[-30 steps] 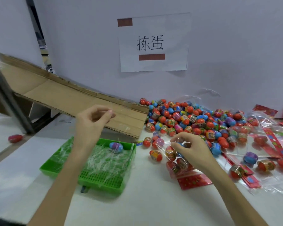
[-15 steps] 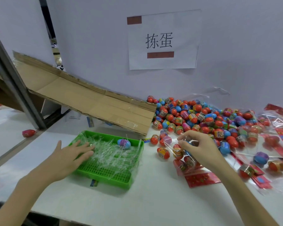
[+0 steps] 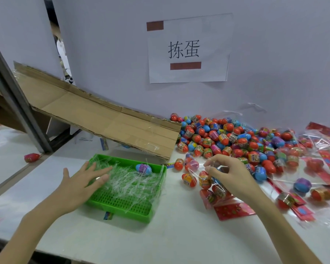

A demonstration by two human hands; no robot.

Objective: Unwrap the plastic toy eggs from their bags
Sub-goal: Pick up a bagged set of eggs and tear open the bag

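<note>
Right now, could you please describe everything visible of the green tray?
The green tray is a shallow rectangular basket of bright plastic with low walls and a perforated floor. It sits flat on the white table, just before the low end of the cardboard ramp. It holds clear plastic strips, and one blue egg with a purple label lies near its far right corner. The left hand rests on its left side, fingers spread.

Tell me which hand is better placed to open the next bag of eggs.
Right, probably. The right hand pinches the clear bag of eggs beside the pile; the left hand lies flat on plastic scraps in the green tray, away from any bag.
</note>
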